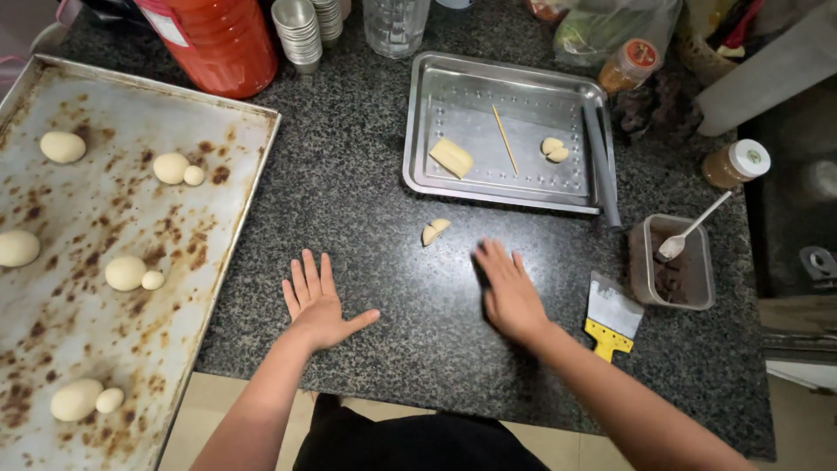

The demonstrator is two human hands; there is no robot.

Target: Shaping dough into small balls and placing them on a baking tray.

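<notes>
Dough [435, 231], a small soft-looking piece we judge light and easily dented, lies on the granite counter [366, 201] just beyond our flat, empty, open-fingered left hand [316, 303] and right hand [510, 292], best pinched gently at its sides.

Big rusty tray [131, 105] w/ dough balls [63, 146] far left; brown tub [671, 270] & scraper [612, 316] right.
</notes>
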